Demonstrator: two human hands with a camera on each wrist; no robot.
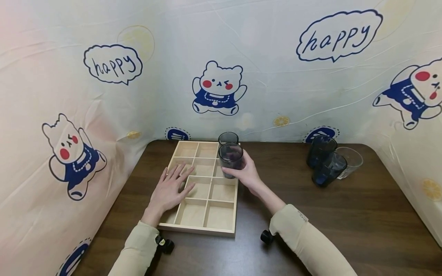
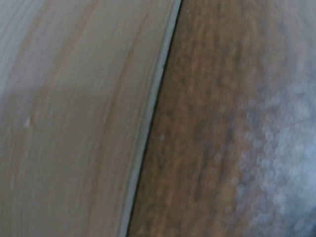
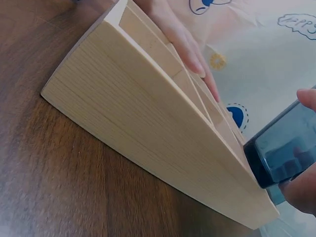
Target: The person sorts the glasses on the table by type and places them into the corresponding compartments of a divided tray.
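Note:
A dark tinted drinking glass (image 1: 230, 158) is held by my right hand (image 1: 249, 173) over the right column of a shallow wooden divided box (image 1: 197, 229). In the right wrist view, the base of this glass (image 3: 286, 145) is by the top edge of the box's side wall (image 3: 148, 118). Behind it, a second dark glass (image 1: 228, 137) stands at the box's far right corner, partly hidden. My left hand (image 1: 169, 191) rests with fingers spread over the box's left side. Only the box's wall (image 2: 74, 118) and the tabletop show in the left wrist view, blurred.
On the right of the brown table (image 1: 293, 184), two dark glasses (image 1: 321, 151) and a clear glass (image 1: 351, 161) are grouped close together. A printed cloth (image 1: 269, 76) hangs behind the table and at both sides.

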